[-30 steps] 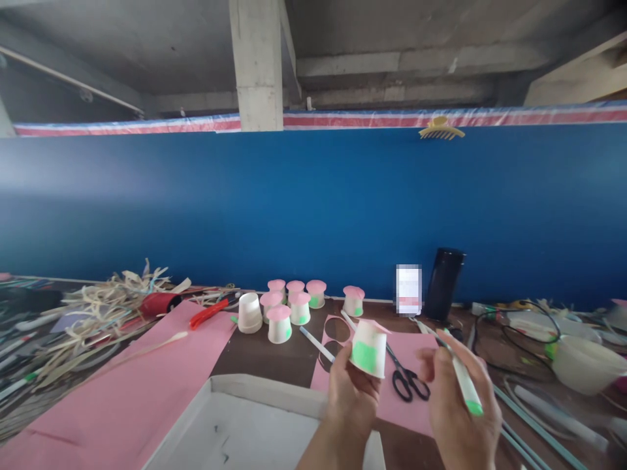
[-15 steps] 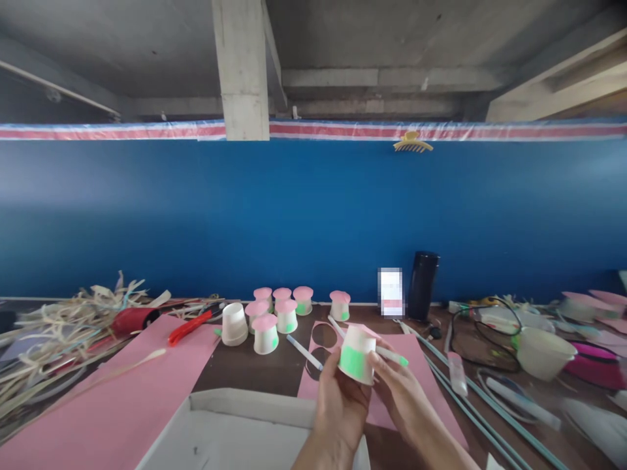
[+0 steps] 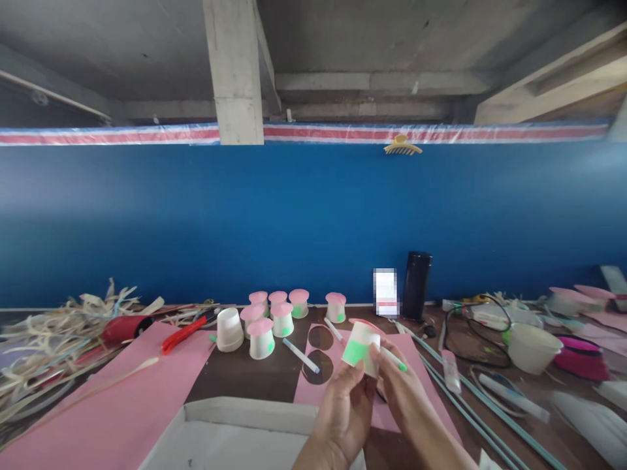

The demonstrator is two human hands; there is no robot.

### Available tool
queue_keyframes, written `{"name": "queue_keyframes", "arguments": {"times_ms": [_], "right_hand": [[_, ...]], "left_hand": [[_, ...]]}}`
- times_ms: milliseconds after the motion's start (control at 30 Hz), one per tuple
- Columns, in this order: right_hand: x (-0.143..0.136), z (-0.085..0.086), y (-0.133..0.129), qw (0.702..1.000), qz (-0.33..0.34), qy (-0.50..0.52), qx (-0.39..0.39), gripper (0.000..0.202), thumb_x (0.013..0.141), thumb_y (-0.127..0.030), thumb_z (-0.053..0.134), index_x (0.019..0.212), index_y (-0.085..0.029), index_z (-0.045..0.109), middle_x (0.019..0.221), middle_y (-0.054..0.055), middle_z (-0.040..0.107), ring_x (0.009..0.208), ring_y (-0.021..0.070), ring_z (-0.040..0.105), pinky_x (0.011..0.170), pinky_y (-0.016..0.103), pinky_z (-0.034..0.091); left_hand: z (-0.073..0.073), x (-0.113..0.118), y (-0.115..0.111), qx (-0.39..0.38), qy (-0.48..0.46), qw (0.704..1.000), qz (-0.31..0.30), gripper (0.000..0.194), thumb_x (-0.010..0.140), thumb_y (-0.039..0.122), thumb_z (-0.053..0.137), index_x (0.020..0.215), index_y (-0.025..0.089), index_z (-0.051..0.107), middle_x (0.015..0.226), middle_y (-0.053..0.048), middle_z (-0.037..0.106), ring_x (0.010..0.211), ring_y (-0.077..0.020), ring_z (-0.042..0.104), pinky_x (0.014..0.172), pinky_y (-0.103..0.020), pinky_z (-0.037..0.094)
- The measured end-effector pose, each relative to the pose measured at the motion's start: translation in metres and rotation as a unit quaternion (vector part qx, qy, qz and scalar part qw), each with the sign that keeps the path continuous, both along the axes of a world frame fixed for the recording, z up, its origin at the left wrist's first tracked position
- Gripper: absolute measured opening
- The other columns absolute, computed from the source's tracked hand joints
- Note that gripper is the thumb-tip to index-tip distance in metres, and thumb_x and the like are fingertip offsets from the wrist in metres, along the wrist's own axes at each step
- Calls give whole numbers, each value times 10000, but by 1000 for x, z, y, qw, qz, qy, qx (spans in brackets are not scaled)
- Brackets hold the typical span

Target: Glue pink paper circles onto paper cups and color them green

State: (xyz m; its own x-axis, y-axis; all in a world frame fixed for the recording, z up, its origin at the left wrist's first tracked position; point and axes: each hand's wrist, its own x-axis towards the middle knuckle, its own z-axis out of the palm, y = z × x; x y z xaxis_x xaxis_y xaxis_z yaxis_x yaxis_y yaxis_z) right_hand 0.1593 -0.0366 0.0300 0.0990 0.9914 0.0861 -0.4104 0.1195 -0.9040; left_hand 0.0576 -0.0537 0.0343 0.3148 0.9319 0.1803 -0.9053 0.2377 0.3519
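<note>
A white paper cup [image 3: 371,334] with a green patch on its side is held upside down and tilted, a little pink showing at its top. My left hand [image 3: 345,405] grips it from below, thumb on the side. The fingers of my right hand [image 3: 399,385] press on the cup's right side and also hold a white marker [image 3: 392,358] with a green end. Behind and left stand several small cups with pink tops [image 3: 261,336], some with green patches. A plain white cup [image 3: 230,329] stands left of them. Another marker [image 3: 300,356] lies on the table.
Pink paper with round cutouts [image 3: 306,391] lies under my hands. A white tray [image 3: 249,409] is at the front, and pink paper with a red tool [image 3: 183,335] lies left. A black cylinder [image 3: 418,287], a lit screen [image 3: 386,290] and light-blue strips [image 3: 484,410] are right.
The cup has turned and tilted in my hands, and a reddish edge now shows behind it. My left thumb has moved onto its lower side. The whole view has shifted slightly.
</note>
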Motion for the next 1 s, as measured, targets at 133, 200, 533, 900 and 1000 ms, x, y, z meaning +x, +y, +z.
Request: {"name": "queue_keyframes", "arguments": {"times_ms": [133,200,533,900,1000], "right_hand": [[2,-4,1,999,-36,-21,-9,481,694,-446,715,1082,-220,541,797,4,697,709,196,662,606,287,514],[2,-6,1,998,-53,-29,-6,518,681,-444,729,1106,-218,538,797,-2,693,684,179,653,569,257,497],[12,15,-9,934,-307,-140,117,472,827,-493,550,1180,-180,546,952,79,685,830,189,647,778,351,512],[17,12,-25,715,-376,-469,356,207,838,-223,569,1035,-217,634,884,51,704,748,193,658,773,351,486],[16,9,-22,709,-376,-493,337,172,829,-251,588,987,-215,646,862,43,714,713,186,663,773,345,491]], "left_hand": [[1,0,0,32,23,999,-6,296,782,66,622,1076,97,653,1052,-122,666,1055,-207,591,973,-305,413],[2,0,-1,29,31,999,-11,266,788,78,624,1051,94,657,1038,-122,670,1032,-206,601,967,-315,423],[-9,0,7,-153,20,987,48,90,760,46,640,706,113,615,793,-61,666,803,-149,642,845,-292,509],[-16,4,8,-162,29,985,57,97,753,95,655,797,178,632,938,-52,653,954,-165,621,878,-264,505],[-17,5,8,-159,35,985,53,84,755,99,650,782,177,633,939,-55,651,985,-174,613,887,-257,498]]}}
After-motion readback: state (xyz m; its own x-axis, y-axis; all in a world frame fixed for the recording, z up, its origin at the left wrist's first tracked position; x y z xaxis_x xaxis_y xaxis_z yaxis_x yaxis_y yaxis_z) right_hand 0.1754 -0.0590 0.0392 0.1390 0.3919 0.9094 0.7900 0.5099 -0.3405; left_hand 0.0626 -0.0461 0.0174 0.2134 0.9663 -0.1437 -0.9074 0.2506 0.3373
